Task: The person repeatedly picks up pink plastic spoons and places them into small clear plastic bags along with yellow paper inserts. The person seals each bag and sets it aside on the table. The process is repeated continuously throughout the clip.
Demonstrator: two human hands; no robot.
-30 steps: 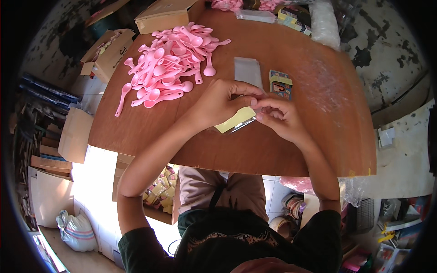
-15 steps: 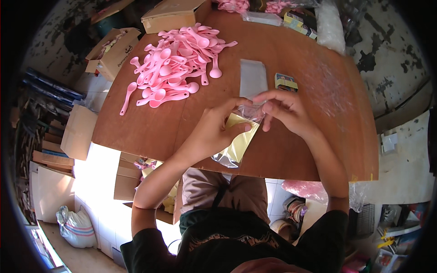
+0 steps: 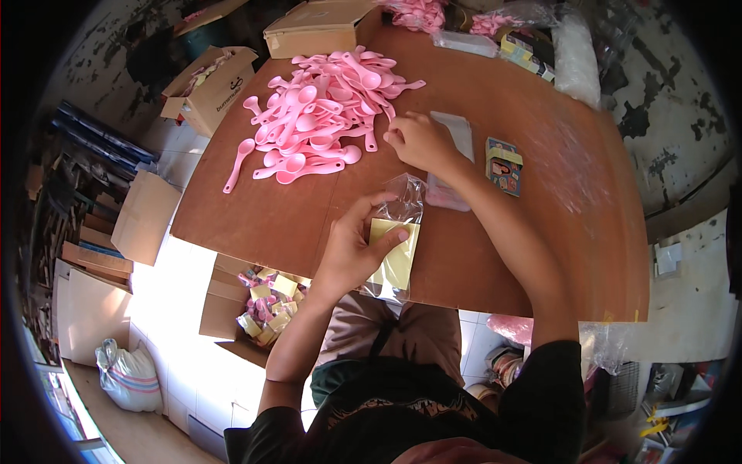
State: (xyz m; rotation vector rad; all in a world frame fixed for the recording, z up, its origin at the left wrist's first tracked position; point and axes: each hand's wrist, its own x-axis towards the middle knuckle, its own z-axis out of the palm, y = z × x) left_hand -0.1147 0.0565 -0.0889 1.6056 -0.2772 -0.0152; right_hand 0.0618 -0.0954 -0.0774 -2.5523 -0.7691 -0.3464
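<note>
My left hand (image 3: 357, 251) pinches a clear plastic bag (image 3: 405, 203) with a pale yellow card (image 3: 394, 255) in it, near the table's front edge. The bag's mouth stands slightly puffed at its far end. My right hand (image 3: 421, 143) reaches across to the right edge of a heap of pink measuring spoons (image 3: 325, 108). Its fingers are curled closed on a pink spoon (image 3: 389, 112) at the heap's edge, hiding the bowl. Beneath the right forearm lies a stack of flat clear bags (image 3: 448, 195), with a small stack of printed cards (image 3: 504, 166) to its right.
A cardboard box (image 3: 321, 29) sits at the table's far edge, and another open box (image 3: 209, 89) stands off its left side. Below the front edge, an open carton (image 3: 224, 305) holds several packed bags. A roll of clear plastic (image 3: 577, 62) lies far right.
My right hand has left the bag's mouth and moved forward and left to the spoon heap. My left hand keeps the bag, now more upright. The whole view has shifted slightly.
</note>
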